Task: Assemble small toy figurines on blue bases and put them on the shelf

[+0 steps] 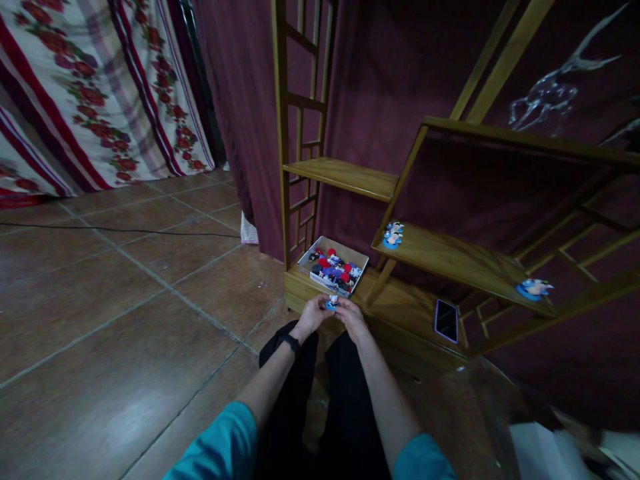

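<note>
A small white figurine on a blue base (333, 303) is held between my two hands, in front of the shelf's low edge. My left hand (314, 313) pinches it from the left, and my right hand (351, 316) grips it from the right. Just beyond them stands an open cardboard box (361, 259) with several small red, purple, white and dark figures inside. On the middle shelf board (445, 253), a similar figurine (393, 235) stands at the left end and another figurine (535, 289) at the right end.
The wooden shelf unit (345, 175) has slanted posts and lattice sides. A phone (446, 321) lies on its bottom board. A clear deer-like ornament (545, 100) stands at the upper right. White items (543, 450) lie at lower right. A black cable (150, 231) crosses the tiled floor.
</note>
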`<move>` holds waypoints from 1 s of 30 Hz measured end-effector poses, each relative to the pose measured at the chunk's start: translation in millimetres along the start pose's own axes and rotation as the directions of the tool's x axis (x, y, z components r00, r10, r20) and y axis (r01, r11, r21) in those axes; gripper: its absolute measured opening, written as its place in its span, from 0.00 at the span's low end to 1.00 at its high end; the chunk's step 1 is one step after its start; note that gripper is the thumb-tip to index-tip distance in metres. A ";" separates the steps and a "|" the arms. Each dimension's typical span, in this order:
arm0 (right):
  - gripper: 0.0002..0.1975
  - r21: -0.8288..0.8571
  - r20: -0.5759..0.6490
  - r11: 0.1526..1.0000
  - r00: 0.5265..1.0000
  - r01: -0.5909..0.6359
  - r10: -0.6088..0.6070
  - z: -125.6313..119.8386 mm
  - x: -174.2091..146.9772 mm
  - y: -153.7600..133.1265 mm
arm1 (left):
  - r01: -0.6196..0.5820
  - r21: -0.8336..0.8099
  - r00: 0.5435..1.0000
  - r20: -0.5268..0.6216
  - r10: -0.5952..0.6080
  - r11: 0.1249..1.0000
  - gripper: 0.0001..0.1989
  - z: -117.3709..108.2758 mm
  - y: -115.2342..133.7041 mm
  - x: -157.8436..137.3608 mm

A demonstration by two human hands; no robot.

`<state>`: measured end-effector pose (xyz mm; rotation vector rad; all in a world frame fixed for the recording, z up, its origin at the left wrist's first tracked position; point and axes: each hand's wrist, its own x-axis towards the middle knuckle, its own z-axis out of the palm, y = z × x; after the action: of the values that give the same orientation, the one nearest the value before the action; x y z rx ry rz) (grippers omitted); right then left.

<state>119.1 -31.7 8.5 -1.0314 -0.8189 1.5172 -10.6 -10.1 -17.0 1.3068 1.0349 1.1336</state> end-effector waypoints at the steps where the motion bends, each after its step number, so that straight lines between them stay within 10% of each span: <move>1: 0.15 0.001 -0.002 1.000 1.000 0.001 -0.001 -0.1 0.1 0.1 | 0.001 0.001 1.000 0.000 -0.001 1.000 0.19 -0.1 -0.3 0.2; 30: 0.15 0.006 0.013 1.000 1.000 0.011 -0.011 -1.3 -0.8 0.5 | -0.027 0.046 1.000 0.000 0.027 0.999 0.18 1.5 1.9 -2.6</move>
<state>120.2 -32.6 7.7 -1.0116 -0.8275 1.5175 -9.6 -13.0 -15.2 1.3607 1.0524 1.1369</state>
